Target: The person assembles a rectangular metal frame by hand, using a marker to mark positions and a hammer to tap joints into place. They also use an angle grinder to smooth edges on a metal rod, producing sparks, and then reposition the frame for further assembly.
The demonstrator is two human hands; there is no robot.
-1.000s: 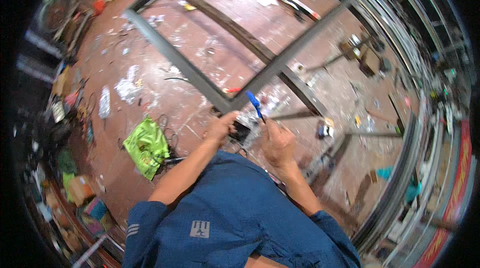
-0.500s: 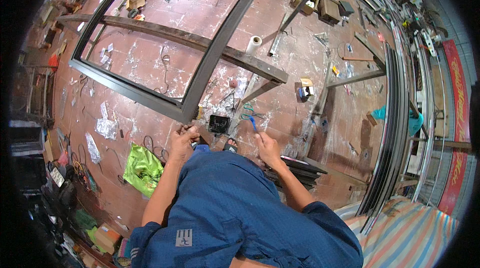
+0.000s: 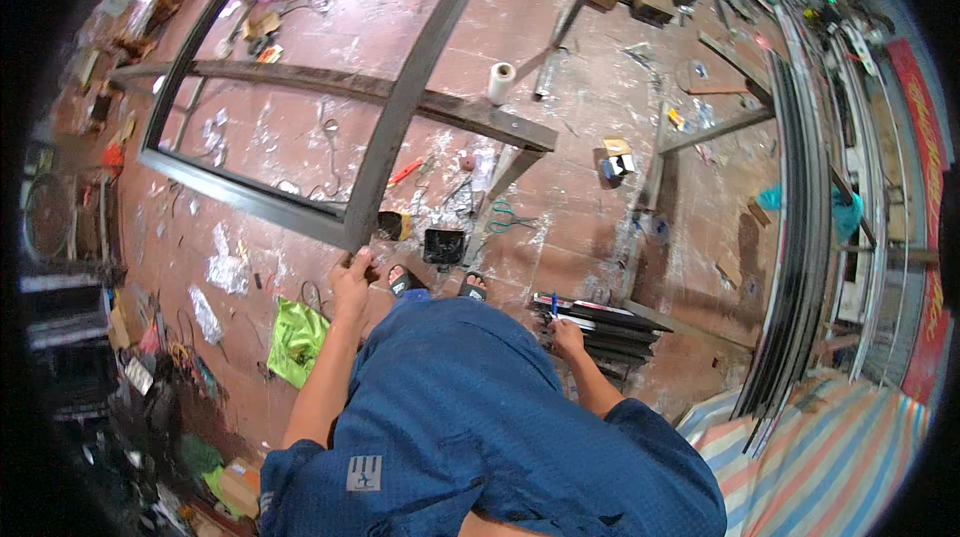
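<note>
A dark metal frame [image 3: 392, 122] with a grey lower bar lies over a brown wooden trestle beam [image 3: 300, 80]. At its near right corner is my left hand [image 3: 350, 282], fingers curled; whether they grip the corner or something small is hidden. My right hand [image 3: 568, 337], lower and to the right, is closed around a slim blue tool [image 3: 554, 307] that points upward; its exact kind is unclear. That hand is above a stack of dark metal profiles [image 3: 615, 332]. On the floor between the hands sits a black square tray [image 3: 444, 246], with green-handled scissors [image 3: 508, 218] nearby.
A white roll [image 3: 501, 84] stands by the beam's right end. Long dark profiles [image 3: 797, 237] line the right side, near a striped sheet [image 3: 790, 447]. A bright green bag [image 3: 296, 342] lies at left, with scraps scattered over the tiles.
My right hand has moved right and down with the blue tool, away from the scissors to the stacked profiles. My left hand has shifted slightly left, closer against the frame's corner.
</note>
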